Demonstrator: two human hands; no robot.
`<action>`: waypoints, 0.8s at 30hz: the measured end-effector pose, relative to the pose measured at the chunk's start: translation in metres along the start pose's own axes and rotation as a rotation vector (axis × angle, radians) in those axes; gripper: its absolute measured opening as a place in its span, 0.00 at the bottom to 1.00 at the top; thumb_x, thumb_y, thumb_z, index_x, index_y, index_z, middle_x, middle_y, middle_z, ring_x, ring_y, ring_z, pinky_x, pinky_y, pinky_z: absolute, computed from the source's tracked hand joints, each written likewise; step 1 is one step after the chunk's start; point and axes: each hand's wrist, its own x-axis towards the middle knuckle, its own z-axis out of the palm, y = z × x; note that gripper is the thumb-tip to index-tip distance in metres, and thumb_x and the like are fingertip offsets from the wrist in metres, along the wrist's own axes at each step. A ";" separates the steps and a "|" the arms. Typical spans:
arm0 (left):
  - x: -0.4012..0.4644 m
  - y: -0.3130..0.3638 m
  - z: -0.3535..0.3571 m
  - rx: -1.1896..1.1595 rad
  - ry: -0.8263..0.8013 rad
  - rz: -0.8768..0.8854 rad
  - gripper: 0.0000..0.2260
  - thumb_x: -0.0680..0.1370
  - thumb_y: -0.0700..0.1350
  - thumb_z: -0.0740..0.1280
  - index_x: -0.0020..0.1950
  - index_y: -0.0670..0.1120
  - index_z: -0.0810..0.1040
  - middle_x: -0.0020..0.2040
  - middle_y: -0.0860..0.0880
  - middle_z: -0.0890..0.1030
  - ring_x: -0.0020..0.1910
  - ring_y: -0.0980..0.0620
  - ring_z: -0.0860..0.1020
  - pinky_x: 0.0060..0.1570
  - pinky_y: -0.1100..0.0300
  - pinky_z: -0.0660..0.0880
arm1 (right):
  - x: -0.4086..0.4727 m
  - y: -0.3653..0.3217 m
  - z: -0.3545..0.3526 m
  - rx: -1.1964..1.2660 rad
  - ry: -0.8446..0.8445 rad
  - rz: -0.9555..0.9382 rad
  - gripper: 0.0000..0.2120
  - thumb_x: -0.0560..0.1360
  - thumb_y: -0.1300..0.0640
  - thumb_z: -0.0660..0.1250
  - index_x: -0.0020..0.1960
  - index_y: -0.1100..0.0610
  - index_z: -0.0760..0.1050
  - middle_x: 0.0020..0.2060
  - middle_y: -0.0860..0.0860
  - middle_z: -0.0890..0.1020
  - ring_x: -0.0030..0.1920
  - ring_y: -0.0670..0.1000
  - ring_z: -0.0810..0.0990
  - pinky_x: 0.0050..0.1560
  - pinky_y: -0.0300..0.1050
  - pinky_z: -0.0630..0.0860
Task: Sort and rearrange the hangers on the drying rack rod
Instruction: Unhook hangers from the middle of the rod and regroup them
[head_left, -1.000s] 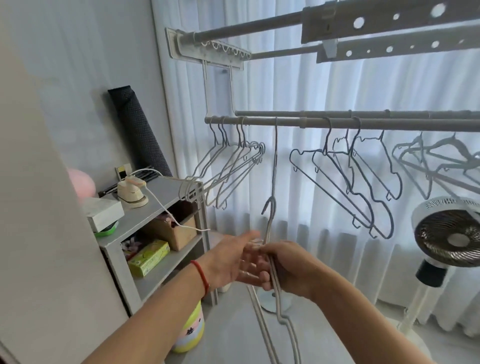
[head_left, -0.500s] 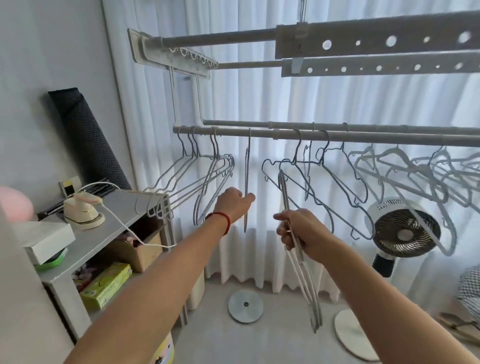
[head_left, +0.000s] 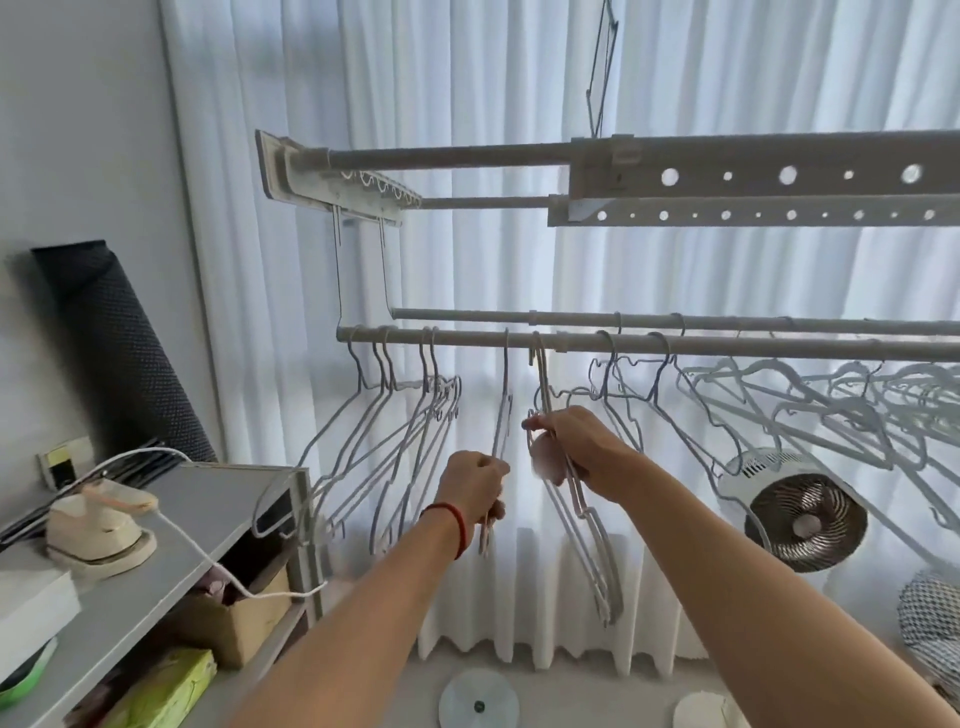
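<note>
A grey drying rack rod (head_left: 467, 336) runs across at head height, with thin white and grey hangers hooked along it. A group of hangers (head_left: 395, 436) hangs at its left end, and more hangers (head_left: 779, 400) crowd the right side. My left hand (head_left: 475, 491) grips a single hanger (head_left: 503, 410) that hangs edge-on from the rod. My right hand (head_left: 576, 447) holds a small bunch of hangers (head_left: 587, 525), their hooks over the rod just right of the single one.
A second rod (head_left: 519, 315) lies behind the first, under upper rack bars (head_left: 727, 176). White curtains hang behind. A grey shelf (head_left: 208, 514) at left carries a small iron (head_left: 98, 530) with a cord. A fan (head_left: 802, 519) stands at right.
My right hand has lifted the bunch of hangers up and hooked it over the rod. My left hand has closed round the single hanger. The view has tilted upward.
</note>
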 end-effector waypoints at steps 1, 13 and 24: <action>0.001 0.000 -0.003 -0.015 0.026 0.014 0.05 0.80 0.39 0.63 0.47 0.40 0.77 0.33 0.45 0.73 0.23 0.49 0.72 0.24 0.64 0.67 | 0.006 -0.005 0.005 0.000 0.012 0.002 0.13 0.84 0.63 0.56 0.61 0.65 0.76 0.32 0.56 0.79 0.33 0.54 0.75 0.28 0.43 0.73; 0.007 0.003 -0.030 0.129 0.096 0.030 0.07 0.80 0.40 0.59 0.52 0.40 0.75 0.34 0.43 0.75 0.21 0.49 0.73 0.23 0.61 0.68 | 0.063 -0.032 0.041 -0.012 0.061 -0.056 0.15 0.80 0.68 0.51 0.59 0.65 0.75 0.28 0.56 0.79 0.25 0.51 0.72 0.27 0.42 0.70; 0.007 0.032 -0.028 0.719 0.014 -0.033 0.11 0.80 0.49 0.62 0.56 0.42 0.74 0.45 0.42 0.85 0.39 0.41 0.86 0.43 0.50 0.84 | 0.069 -0.007 0.030 -0.120 -0.051 0.070 0.16 0.86 0.55 0.50 0.58 0.66 0.70 0.34 0.60 0.84 0.24 0.54 0.77 0.26 0.41 0.77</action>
